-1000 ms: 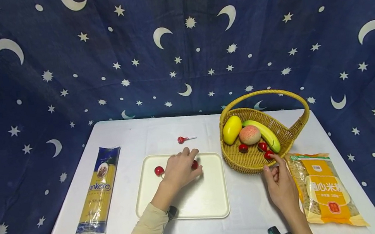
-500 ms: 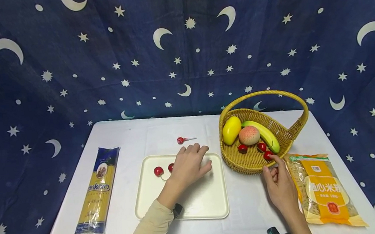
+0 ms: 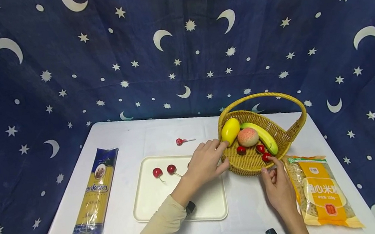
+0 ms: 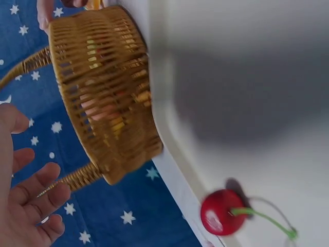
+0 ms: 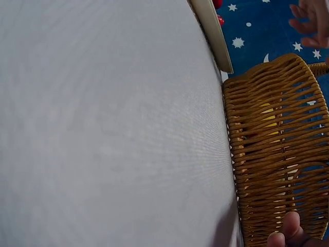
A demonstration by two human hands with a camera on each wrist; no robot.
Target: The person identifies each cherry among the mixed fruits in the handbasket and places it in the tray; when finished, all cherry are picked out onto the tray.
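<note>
My left hand (image 3: 204, 162) hovers over the right side of the cream tray (image 3: 182, 216), its fingers spread towards the basket's left rim and holding nothing. In the left wrist view its fingers (image 4: 38, 190) stand apart from the wicker basket (image 4: 103, 92). My right hand (image 3: 281, 187) grips the front rim of the basket (image 3: 246, 169), the index finger over it beside a red cherry (image 3: 266, 157). The basket also holds two more cherries, a yellow mango-like fruit (image 3: 230, 130), a peach (image 3: 247, 137) and a banana (image 3: 264, 137). Two cherries (image 3: 171, 169) show on the tray; another is mostly hidden behind my left hand.
A red lollipop (image 3: 186, 141) lies behind the tray. To the left is a spaghetti packet (image 3: 96, 194); an orange packet (image 3: 325, 193) of pasta-like pieces lies beside my right hand. The basket's tall handle (image 3: 262, 95) arches over the fruit. A starry cloth hangs behind the table.
My left hand has moved right across the tray to the basket's left side, uncovering a second cherry on the tray. My right hand has stayed at the basket's front rim.
</note>
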